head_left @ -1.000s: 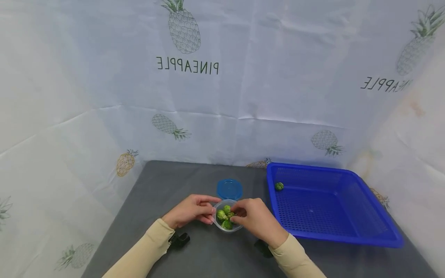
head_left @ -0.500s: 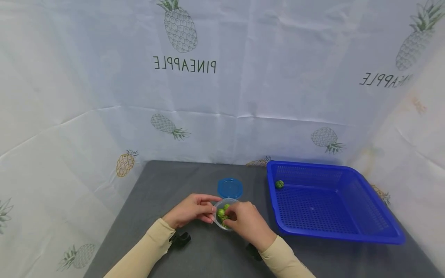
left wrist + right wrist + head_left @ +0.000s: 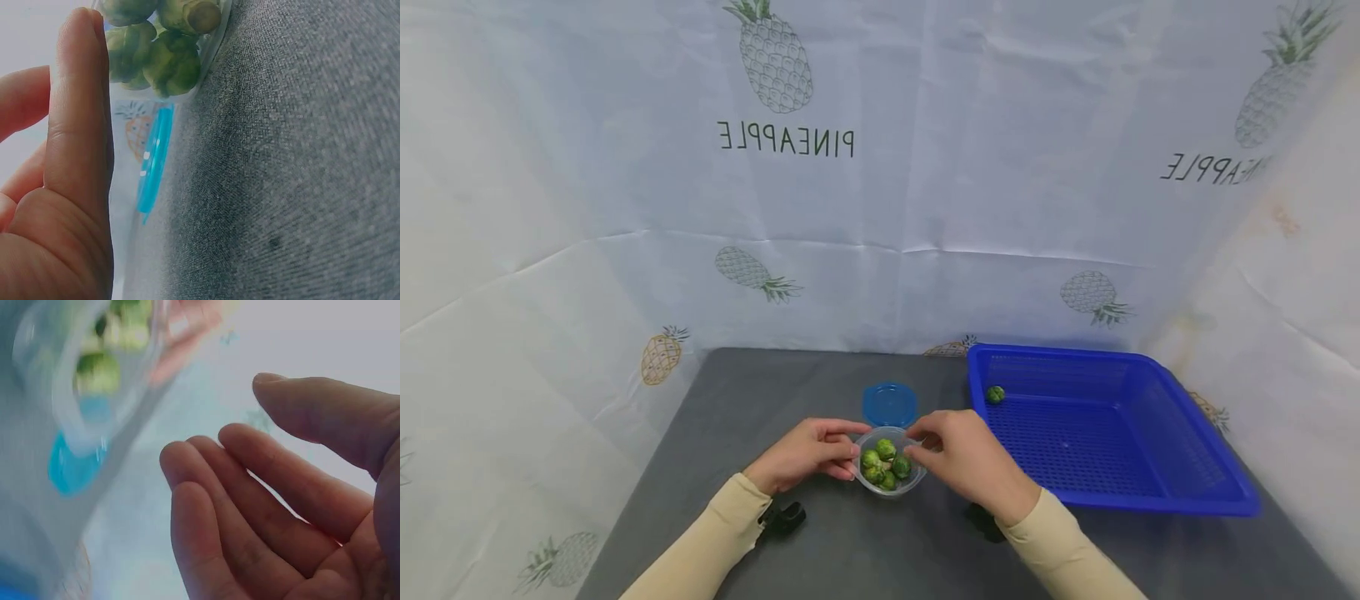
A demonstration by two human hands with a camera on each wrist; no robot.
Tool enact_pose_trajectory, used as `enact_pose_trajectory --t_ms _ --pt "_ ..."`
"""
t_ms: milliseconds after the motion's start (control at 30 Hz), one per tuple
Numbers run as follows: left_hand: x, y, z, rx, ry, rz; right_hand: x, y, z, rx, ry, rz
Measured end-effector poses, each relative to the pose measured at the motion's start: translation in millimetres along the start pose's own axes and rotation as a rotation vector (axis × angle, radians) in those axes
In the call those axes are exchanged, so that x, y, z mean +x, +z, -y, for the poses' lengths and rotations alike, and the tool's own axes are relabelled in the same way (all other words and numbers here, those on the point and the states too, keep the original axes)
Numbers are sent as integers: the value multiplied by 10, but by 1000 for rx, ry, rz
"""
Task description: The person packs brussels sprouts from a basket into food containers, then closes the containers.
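Observation:
A clear round plastic container [image 3: 889, 493] stands on the grey table with several green Brussels sprouts [image 3: 871, 459] inside. My left hand [image 3: 808, 454] holds its left side, the index finger along the far rim and the thumb at the near side. In the left wrist view the straight thumb [image 3: 78, 119] overlaps the container's wall. At the right rim hovers my right hand [image 3: 966, 454]. The right wrist view shows this hand's fingers [image 3: 250, 519] loosely bent and apart from the thumb, with nothing between them; the container is blurred there.
Just behind the container lies a blue lid [image 3: 890, 405]. A large blue plastic basket [image 3: 1075, 450] stands to the right, with one Brussels sprout [image 3: 996, 394] at its far left corner. White pineapple-print curtains [image 3: 880, 183] close off the back and sides.
My right hand dipped its fingers among the sprouts half a second ago and has since drawn back to the right rim, leaving the sprouts in view. My left hand stays in place.

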State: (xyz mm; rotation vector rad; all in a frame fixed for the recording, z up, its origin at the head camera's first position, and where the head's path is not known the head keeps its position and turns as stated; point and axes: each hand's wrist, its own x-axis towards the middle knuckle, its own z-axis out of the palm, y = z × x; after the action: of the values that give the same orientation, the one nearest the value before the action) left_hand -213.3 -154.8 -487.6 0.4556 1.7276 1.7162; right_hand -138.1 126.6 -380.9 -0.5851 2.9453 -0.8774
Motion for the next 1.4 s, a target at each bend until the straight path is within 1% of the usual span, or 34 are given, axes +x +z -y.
enact_pose_trajectory --t_ms 133,200,267,367,433,533,633,800,1000,1100,1200,1400 --pt "-18 -20 1 -1 3 -2 12 -393 -164 -19 6 14" --pt "-27 -33 8 -4 3 -3 40 -580 -302 -21 -8 33" --pt "-39 -47 19 -3 3 -3 90 -736 -464 -19 -4 50" --pt "-60 -70 38 6 1 -1 195 -907 -738 -5 10 70" --pt "-75 -83 49 8 -4 -1 273 -958 -926 6 38 85" --pt "-88 -95 63 -7 -11 0 366 -957 -1187 13 75 120" --pt "-88 -93 73 -27 -12 5 423 -885 -1416 11 103 160" --pt "-62 -75 83 -38 -5 18 463 -788 -1714 13 99 199" --pt "-39 -60 96 -37 -11 22 504 -712 -2024 -28 94 203" --pt "-28 -59 101 -33 -9 30 514 -686 -2118 -52 97 194" --pt "-17 -58 92 -30 -3 35 521 -679 -2162 -56 91 184" --pt "-2 -41 52 -27 0 38 517 -659 -2218 -27 135 167"
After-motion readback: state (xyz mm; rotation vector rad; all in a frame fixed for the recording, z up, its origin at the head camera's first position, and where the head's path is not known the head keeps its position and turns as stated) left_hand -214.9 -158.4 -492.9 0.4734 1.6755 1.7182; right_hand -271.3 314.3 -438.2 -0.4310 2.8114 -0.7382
